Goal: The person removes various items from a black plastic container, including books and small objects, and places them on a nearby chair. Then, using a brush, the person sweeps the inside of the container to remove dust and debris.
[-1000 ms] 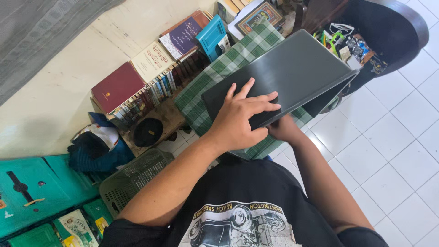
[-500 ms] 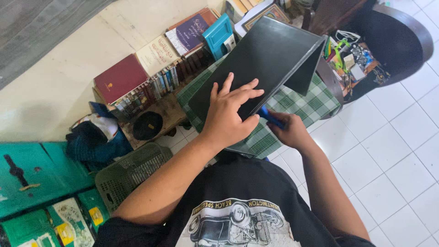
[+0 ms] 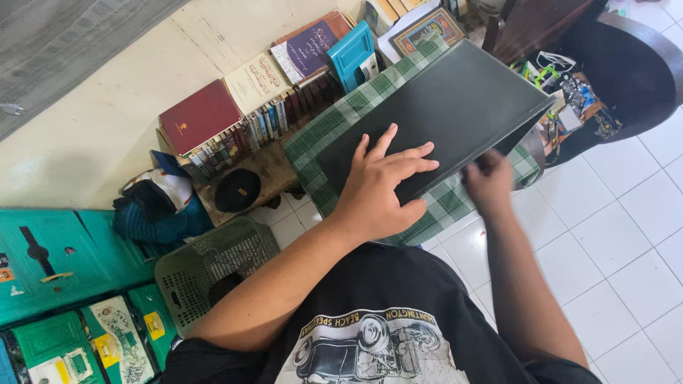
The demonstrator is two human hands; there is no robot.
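One dark laptop (image 3: 455,114) lies closed on the green checked cloth (image 3: 334,128) — the left hand (image 3: 380,186) presses flat on its lid with fingers spread, gripping nothing, the right hand (image 3: 489,183) blurs at its near edge, grip unclear — beside one green mesh basket (image 3: 206,267).

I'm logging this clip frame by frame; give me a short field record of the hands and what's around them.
left hand: flat, fingers spread, on dark laptop lid
right hand: blurred, at laptop's lower edge; grip unclear
laptop rests on: green checked cloth
behind: row of books
left of cloth: green plastic basket
floor: white tiles
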